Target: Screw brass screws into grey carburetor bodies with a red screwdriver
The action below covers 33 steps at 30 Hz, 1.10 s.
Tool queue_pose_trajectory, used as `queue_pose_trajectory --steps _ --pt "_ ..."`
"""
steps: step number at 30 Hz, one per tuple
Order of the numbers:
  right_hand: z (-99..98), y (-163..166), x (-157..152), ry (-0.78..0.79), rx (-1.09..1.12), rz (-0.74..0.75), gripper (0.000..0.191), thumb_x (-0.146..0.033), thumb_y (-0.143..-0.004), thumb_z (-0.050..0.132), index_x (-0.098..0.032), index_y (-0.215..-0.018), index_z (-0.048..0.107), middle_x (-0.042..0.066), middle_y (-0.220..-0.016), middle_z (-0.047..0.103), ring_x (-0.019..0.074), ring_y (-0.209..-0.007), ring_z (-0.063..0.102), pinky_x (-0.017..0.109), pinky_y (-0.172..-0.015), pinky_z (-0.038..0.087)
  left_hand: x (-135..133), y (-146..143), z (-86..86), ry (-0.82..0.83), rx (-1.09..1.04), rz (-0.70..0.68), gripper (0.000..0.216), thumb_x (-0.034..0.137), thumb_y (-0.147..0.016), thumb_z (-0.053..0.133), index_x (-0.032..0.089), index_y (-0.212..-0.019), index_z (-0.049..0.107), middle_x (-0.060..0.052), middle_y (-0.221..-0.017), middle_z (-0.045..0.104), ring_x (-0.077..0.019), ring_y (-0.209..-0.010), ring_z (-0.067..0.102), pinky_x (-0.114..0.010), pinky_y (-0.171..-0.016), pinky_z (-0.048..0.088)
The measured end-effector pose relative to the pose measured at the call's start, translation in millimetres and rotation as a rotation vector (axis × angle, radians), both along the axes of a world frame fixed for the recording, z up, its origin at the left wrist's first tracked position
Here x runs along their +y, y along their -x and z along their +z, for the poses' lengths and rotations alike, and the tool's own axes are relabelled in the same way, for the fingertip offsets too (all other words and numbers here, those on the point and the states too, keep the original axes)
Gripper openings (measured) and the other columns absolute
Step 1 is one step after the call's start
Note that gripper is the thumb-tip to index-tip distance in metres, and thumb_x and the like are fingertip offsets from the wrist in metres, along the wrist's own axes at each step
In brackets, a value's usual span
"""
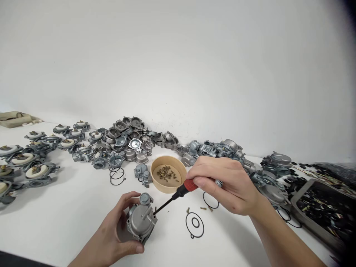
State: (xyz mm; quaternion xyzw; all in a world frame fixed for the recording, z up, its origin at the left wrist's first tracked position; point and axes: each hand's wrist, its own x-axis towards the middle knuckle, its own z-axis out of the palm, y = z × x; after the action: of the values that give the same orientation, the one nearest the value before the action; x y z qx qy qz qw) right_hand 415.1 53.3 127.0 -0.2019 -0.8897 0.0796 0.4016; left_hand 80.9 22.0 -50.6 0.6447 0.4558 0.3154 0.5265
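My left hand (116, 226) grips a grey metal carburetor (140, 220) from its left side, with the domed bowl facing up. In my right hand (225, 183) is a screwdriver (182, 190) with a red and black handle. Its shaft slants down to the left, and the tip meets the right edge of the carburetor near a screw hole; whether it sits in a screw I cannot tell. To the right lie a black rubber gasket ring (203, 225) with a smaller O-ring (195, 222) inside it, and several loose brass screws (204, 208).
A round tan tub (168, 188) holding brass screws stands behind the carburetor. Piled metal bowls (130, 139) and carburetor bodies (214, 148) line the wall. Carburetors with white float rings (36, 171) cover the left. A grey tray (299, 202) of black parts sits at right.
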Motion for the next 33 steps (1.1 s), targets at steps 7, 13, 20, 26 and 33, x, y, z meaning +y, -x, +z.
queue_pose_trajectory --steps 7,13,20,26,33 --pt "4.2 -3.1 0.5 0.003 -0.03 -0.057 0.022 -0.015 -0.111 0.051 -0.021 -0.104 0.072 0.001 -0.081 0.076 0.0129 -0.069 0.063 0.027 -0.065 0.048 0.2 0.4 -0.8 -0.013 0.013 0.0 0.108 0.067 -0.075 0.095 0.04 -0.161 0.035 -0.011 -0.159 0.052 -0.0409 -0.144 0.053 -0.038 -0.105 0.051" --pt "0.4 -10.4 10.7 0.116 -0.222 -0.165 0.023 -0.023 -0.111 0.056 -0.019 -0.097 0.074 0.0 -0.079 0.076 0.0108 -0.066 0.062 0.026 -0.062 0.043 1.7 1.2 -2.5 -0.023 0.023 -0.004 0.109 0.067 -0.075 0.095 0.038 -0.161 0.035 -0.012 -0.159 0.051 -0.0362 -0.133 0.062 -0.037 -0.107 0.05" --pt "-13.9 -1.8 19.0 0.24 -0.335 -0.145 0.028 -0.026 -0.112 0.053 -0.017 -0.097 0.075 0.001 -0.083 0.076 0.0111 -0.069 0.061 0.027 -0.065 0.04 -0.1 2.6 -2.0 -0.039 0.048 -0.001 0.107 0.067 -0.078 0.093 0.037 -0.163 0.036 -0.012 -0.162 0.05 -0.0389 -0.139 0.057 -0.04 -0.11 0.048" --pt "-17.6 3.7 20.8 0.264 -0.357 -0.142 0.027 -0.026 -0.113 0.054 -0.017 -0.099 0.076 0.003 -0.087 0.077 0.0123 -0.069 0.062 0.027 -0.064 0.039 0.2 2.4 -4.7 -0.045 0.043 -0.002 0.104 0.066 -0.078 0.093 0.04 -0.162 0.038 -0.008 -0.165 0.05 -0.0394 -0.142 0.054 -0.038 -0.105 0.05" --pt "-19.8 4.7 23.0 0.276 -0.355 -0.127 0.027 -0.025 -0.113 0.054 -0.017 -0.099 0.076 0.003 -0.087 0.077 0.0122 -0.071 0.061 0.026 -0.065 0.039 0.3 1.2 -1.9 -0.046 0.025 -0.006 0.101 0.064 -0.078 0.094 0.037 -0.16 0.041 -0.009 -0.164 0.049 -0.0397 -0.14 0.055 -0.039 -0.105 0.051"
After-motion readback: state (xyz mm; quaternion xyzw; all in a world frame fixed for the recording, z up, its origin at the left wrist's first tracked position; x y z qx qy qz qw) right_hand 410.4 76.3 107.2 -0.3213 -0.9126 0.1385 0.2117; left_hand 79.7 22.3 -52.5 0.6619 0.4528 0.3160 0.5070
